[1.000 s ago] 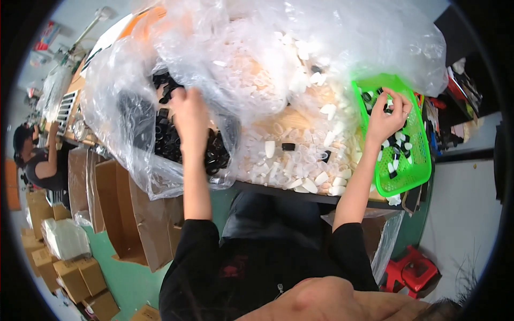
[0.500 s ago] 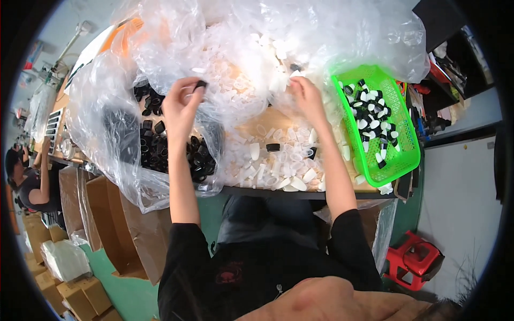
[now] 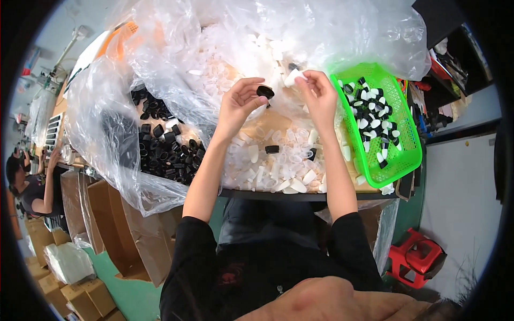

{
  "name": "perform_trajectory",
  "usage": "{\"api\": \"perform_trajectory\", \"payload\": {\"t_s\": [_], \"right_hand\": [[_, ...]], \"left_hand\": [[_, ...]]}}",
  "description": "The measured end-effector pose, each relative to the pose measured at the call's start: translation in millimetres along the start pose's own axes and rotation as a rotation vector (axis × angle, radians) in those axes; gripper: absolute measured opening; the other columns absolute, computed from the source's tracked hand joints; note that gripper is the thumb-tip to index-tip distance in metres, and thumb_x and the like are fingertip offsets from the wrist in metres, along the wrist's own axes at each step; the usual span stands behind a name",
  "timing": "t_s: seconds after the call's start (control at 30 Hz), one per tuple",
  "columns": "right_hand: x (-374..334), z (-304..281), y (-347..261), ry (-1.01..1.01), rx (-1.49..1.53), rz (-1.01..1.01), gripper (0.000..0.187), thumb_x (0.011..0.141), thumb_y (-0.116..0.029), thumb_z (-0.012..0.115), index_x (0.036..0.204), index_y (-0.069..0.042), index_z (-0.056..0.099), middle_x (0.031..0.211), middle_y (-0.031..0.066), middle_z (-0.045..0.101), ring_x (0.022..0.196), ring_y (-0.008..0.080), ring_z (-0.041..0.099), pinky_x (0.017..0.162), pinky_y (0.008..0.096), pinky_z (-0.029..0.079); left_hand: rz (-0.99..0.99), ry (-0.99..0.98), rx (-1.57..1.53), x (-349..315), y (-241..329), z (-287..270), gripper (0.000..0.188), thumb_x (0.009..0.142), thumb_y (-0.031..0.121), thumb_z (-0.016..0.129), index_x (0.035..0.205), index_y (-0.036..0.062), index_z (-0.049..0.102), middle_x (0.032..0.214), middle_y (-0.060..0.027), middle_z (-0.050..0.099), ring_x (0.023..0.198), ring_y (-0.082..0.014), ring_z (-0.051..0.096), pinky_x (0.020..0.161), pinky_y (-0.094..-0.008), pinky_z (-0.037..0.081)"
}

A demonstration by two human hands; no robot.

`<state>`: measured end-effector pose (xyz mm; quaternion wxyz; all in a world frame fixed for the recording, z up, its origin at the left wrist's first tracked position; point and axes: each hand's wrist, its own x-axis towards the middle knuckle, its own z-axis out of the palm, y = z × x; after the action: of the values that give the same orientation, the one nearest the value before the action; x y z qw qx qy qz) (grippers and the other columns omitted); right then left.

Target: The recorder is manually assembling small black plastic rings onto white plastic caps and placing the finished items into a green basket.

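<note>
Between finger and thumb my left hand pinches a black oval plastic ring, its opening turned toward me. Close by on the right, my right hand grips a white rounded plastic piece. The two parts are apart, held above the table. Below them lies a spread of white and clear plastic pieces, with a black ring among them. Left of my left forearm, many black rings fill an opened clear plastic bag.
A green basket at the right holds black-and-white joined pieces. Clear plastic bags cover the table's far side. Below left stand cardboard boxes; a red stool is at lower right. Another person sits at far left.
My left hand has moved right with the black ring, away from the bag of black rings. My right hand has shifted slightly right, and its white piece now shows clearly.
</note>
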<state>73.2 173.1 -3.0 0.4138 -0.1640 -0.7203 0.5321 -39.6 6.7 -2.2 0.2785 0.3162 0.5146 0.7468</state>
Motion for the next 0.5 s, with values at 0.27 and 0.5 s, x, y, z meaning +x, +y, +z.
{"api": "perform_trajectory", "payload": {"t_s": [0.27,0.5], "right_hand": [[-28.2,17.5,-40.8,0.024,-0.198,-0.548,0.020,0.077,0.002,0.076,0.093,-0.002,0.064,0.088,0.0088,0.066,0.070,0.0156,0.059,0.062,0.0251,0.048],[-28.7,23.2,-30.6,-0.010,-0.302,-0.614,0.020,0.077,0.002,0.075,0.093,-0.003,0.063,0.089,0.0079,0.066,0.073,0.0183,0.060,0.059,0.0269,0.048]], "left_hand": [[0.105,-0.064,0.021,-5.0,3.6,4.7,0.033,0.082,-0.012,0.065,0.114,-0.0026,0.065,0.110,-0.0060,0.060,0.102,-0.0143,0.061,0.089,-0.0275,0.054],[0.138,-0.080,0.080,-7.1,4.6,6.4,0.038,0.081,-0.014,0.065,0.117,0.0007,0.066,0.109,-0.0059,0.059,0.100,-0.0143,0.061,0.088,-0.0275,0.054]]}}
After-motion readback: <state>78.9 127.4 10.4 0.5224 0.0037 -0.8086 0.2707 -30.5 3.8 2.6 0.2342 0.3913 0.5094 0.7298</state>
